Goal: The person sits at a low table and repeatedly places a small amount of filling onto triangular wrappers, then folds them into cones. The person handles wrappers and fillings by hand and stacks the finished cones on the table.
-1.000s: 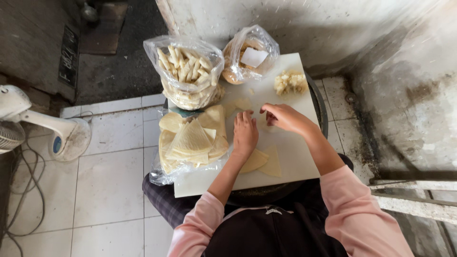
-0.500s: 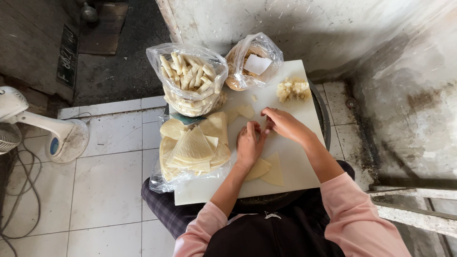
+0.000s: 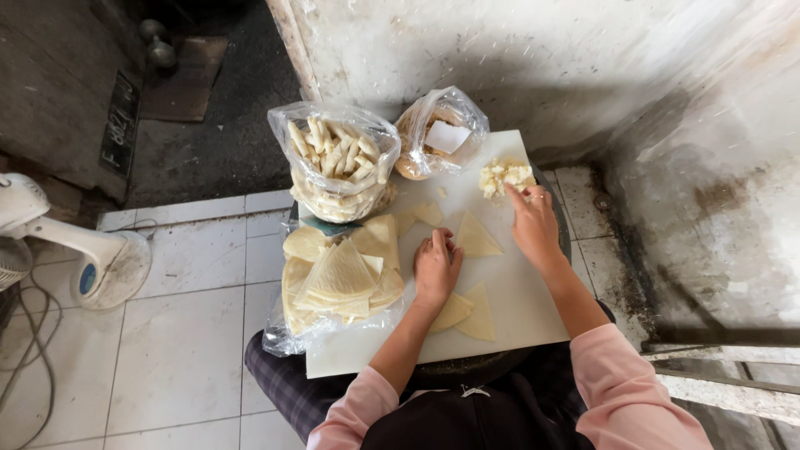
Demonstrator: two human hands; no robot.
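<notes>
While the left hand [image 3: 437, 268] lies flat at the centre of the white board [image 3: 517, 304], its fingers together and pressing lightly beside a pastry triangle [image 3: 477, 237], the right hand [image 3: 533, 223] reaches toward one o'clock, its fingers [image 3: 517, 197] drawn together at the edge of the crumbly white filling [image 3: 503, 177]; whether they already pinch a portion cannot be told. The triangle lies just at three o'clock of the left hand, between the two hands, apparently kept within easy reach of the filling. Two further triangles [image 3: 467, 315] lie at six o'clock, partly under the left wrist. A stack of pastry sheets [image 3: 340, 279] on clear plastic sits at nine o'clock, a bag of rolled pieces [image 3: 337, 164] at eleven o'clock and a second bag [image 3: 437, 137] at twelve (its contents are brownish and unclear). The board serves as a tabletop across the person's lap. Around it are a white-tiled floor [image 3: 183, 350], a stained wall [image 3: 583, 75] and, at nine o'clock, a fan base [image 3: 108, 268].
</notes>
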